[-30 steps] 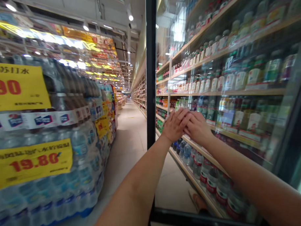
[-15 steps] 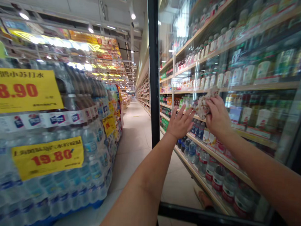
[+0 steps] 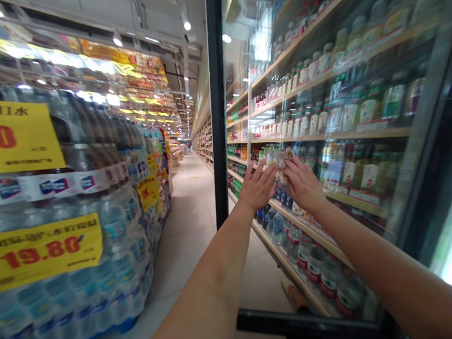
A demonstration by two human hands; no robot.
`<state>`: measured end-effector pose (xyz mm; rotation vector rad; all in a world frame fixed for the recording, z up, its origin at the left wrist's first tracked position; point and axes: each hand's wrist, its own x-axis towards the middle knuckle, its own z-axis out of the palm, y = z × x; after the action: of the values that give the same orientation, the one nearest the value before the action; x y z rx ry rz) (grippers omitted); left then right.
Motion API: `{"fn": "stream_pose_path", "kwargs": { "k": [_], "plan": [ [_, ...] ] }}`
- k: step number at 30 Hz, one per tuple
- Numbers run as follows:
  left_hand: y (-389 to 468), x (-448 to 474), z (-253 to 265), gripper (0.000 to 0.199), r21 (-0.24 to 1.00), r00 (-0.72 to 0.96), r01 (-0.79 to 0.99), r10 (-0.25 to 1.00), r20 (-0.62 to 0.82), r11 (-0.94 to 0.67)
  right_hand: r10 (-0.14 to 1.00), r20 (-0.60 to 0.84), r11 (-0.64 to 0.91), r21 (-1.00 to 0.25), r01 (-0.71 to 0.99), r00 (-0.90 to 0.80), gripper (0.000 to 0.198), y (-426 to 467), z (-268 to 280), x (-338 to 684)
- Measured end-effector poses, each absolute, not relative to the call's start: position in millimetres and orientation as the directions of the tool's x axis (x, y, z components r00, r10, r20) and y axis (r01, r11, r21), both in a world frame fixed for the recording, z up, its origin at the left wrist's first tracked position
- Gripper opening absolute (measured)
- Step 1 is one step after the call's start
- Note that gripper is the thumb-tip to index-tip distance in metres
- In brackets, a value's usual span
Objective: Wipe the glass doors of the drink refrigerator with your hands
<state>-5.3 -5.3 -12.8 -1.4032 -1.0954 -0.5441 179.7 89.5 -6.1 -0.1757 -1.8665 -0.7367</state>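
Observation:
A black-framed glass door (image 3: pixel 266 284) stands in front of me, with shelves of bottles visible in the glass. My left hand (image 3: pixel 258 186) is laid against the pane with its fingers spread, and nothing is in it. Just right of it, my right hand (image 3: pixel 303 184) presses a crumpled, pale patterned cloth (image 3: pixel 284 159) to the glass. Part of the cloth is hidden under the right fingers and behind the left fingertips.
To the left rises a stack of shrink-wrapped bottle packs (image 3: pixel 116 220) with yellow price signs (image 3: pixel 45 252). A tiled aisle (image 3: pixel 190 198) runs away between the stack and the door's black frame (image 3: pixel 216 110).
My right hand has moved the cloth left and a little down the glass, close beside my left hand. The view has turned slightly right, and the left hand remains spread on the pane.

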Motion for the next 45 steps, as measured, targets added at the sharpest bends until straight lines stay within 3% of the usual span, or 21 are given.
{"fn": "stream_pose_path", "kwargs": {
  "k": [7, 16, 18, 23, 25, 45],
  "plan": [
    [-6, -7, -13, 0.057, -0.507, 0.456, 0.847, 0.273, 0.847, 0.160, -0.118, 0.988, 0.828, 0.151, 0.540, -0.096, 0.061, 104, 12, 180],
    [-9, -5, -11, 0.052, -0.519, 0.469, 0.834, 0.253, 0.846, 0.189, -0.261, 0.862, 0.740, 0.468, 0.483, -0.435, 0.053, 108, -5, 204],
    [-9, -5, -12, 0.052, -0.518, 0.467, 0.833, 0.254, 0.847, 0.193, -0.243, 0.890, 0.749, 0.424, 0.509, -0.384, 0.054, 116, -4, 214],
    [-10, -6, -11, 0.055, -0.518, 0.460, 0.835, 0.278, 0.843, 0.188, -0.066, 0.998, 0.806, 0.064, 0.589, -0.019, 0.063, 129, -1, 217],
    [-10, -6, -11, 0.058, -0.520, 0.457, 0.834, 0.296, 0.839, 0.185, -0.015, 0.999, 0.805, -0.011, 0.593, 0.039, 0.063, 130, -1, 211],
    [-9, -6, -9, 0.061, -0.505, 0.458, 0.848, 0.257, 0.851, 0.162, 0.026, 0.999, 0.833, -0.032, 0.552, 0.019, 0.060, 106, 4, 182]
  ]
}}
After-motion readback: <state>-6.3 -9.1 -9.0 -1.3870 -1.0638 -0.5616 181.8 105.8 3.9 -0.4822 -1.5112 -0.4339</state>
